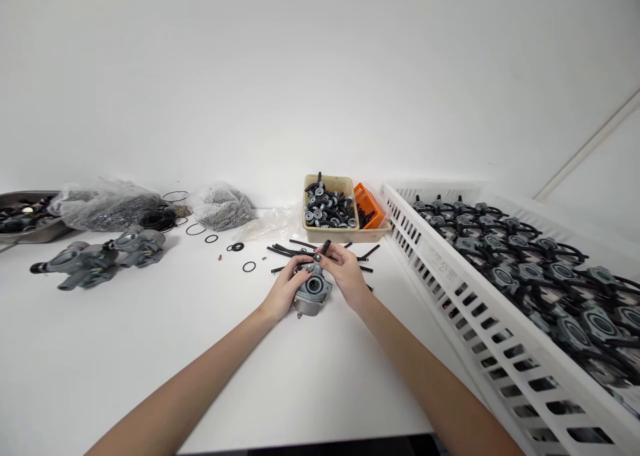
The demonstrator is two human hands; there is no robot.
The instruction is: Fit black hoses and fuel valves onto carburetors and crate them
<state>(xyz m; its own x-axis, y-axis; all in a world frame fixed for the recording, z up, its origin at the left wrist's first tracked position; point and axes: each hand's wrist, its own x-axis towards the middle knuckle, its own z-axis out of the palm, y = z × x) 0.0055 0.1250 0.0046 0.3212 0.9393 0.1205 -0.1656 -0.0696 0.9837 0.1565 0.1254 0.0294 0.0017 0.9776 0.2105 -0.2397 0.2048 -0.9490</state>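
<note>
Centrally, beyond the near edge of the tabletop (235,383): carburettor (311,304), clasped at its left side by curled left hand (283,295); at its top, black stub (326,247), pinched between thumb and fingers of right hand (346,276). Possible slipping or skewing of stub through uneven pinch; possible scattering of tubes (369,251) through careless sweep. On crate (443,263), toward tabletop's right edge: raised lettering, illegible.

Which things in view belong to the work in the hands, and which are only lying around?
Likely belonging:
grey metal part, held by the left hand;
black-ended piece, in the right hand;
similar metal parts, at left;
beige bin of small pieces.

Probably just lying about:
clear plastic sheet;
bagged parts.
</note>
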